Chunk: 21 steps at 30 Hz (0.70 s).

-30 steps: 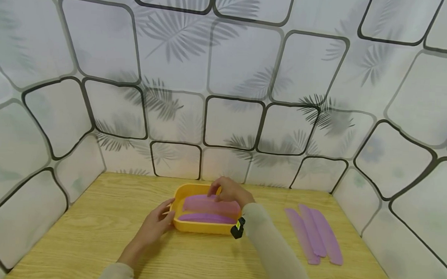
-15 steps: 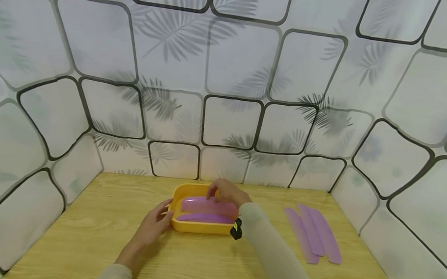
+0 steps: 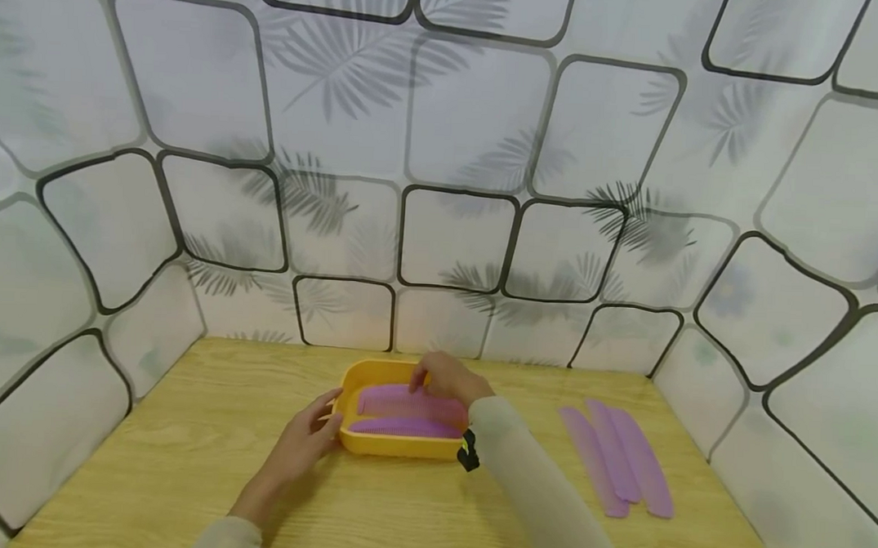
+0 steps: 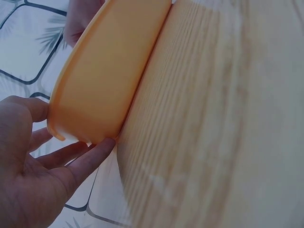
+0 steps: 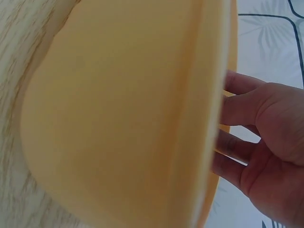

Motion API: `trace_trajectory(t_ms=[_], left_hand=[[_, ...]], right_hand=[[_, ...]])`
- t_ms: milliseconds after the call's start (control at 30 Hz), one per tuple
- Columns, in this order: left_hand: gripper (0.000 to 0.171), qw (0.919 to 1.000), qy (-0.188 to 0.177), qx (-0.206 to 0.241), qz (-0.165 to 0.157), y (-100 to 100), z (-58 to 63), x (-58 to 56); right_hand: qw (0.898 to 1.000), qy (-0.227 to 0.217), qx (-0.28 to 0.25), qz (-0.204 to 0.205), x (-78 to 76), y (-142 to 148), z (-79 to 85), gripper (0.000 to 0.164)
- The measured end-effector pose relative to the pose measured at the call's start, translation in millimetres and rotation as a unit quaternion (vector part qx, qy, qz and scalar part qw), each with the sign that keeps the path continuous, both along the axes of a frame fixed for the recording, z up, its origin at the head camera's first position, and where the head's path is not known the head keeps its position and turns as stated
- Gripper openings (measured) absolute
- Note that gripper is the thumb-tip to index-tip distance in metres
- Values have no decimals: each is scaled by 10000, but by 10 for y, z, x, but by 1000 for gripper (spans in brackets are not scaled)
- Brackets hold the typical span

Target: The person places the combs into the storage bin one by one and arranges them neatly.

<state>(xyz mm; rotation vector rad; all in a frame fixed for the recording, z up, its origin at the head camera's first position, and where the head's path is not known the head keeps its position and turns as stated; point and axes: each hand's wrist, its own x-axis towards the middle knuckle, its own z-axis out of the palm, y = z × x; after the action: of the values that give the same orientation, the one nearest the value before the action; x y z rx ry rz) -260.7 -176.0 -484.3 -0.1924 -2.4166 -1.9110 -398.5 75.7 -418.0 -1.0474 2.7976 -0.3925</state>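
2 purple combs lie in the yellow tray [image 3: 402, 447] in the head view, which stands at the middle of the tabletop [image 3: 220, 411], nearer its back edge than its front. The far comb [image 3: 389, 401] and the near comb [image 3: 403, 428] run roughly parallel, long axes along the tray's long edges, from left to right. The right hand [image 3: 449, 378] reaches over the tray's right end, its bent fingertips down at the far comb's back edge. That relation seems the one to watch: the far comb lies directly under those fingers and extends leftward from them, and the right hand is nearer to it than the left hand [image 3: 310, 434]. The left hand is at the tray's left end, touching it with thumb and fingers. By the tabletop's right edge, 3 more combs [image 3: 613, 452] lie fanned and partly overlapping, slanting from back left to front right.

From the left wrist, the left hand's thumb meets the tray's rim and its fingers reach, extended rather than clenched, to the end wall, 1 fingertip low by the base. The tray rests against the tabletop.

From the right wrist, the tray's outer wall fills most of the picture. The right hand's fingers pass behind the rim, where their tips are hidden; I cannot tell whether they pinch the far comb or merely touch it.
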Motion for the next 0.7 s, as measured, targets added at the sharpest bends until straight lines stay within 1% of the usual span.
trace_trajectory(t_ms=[67, 300, 433, 533, 700], left_hand=[[51, 10000, -7, 5, 6, 1, 0, -2], [51, 10000, 8, 8, 22, -2, 4, -10], [52, 10000, 31, 5, 20, -2, 11, -11], [52, 10000, 20, 35, -12, -2, 11, -9], [52, 10000, -13, 67, -35, 1, 12, -5]], right_hand=[[10000, 8, 49, -31, 9, 0, -1, 33], [9993, -343, 81, -136, 57, -3, 3, 37], [9994, -329, 96, -29, 72, -3, 40, 33], [9993, -382, -6, 47, 89, 18, 71, 27], [9988, -358, -245, 231, 122, 110, 104, 25]])
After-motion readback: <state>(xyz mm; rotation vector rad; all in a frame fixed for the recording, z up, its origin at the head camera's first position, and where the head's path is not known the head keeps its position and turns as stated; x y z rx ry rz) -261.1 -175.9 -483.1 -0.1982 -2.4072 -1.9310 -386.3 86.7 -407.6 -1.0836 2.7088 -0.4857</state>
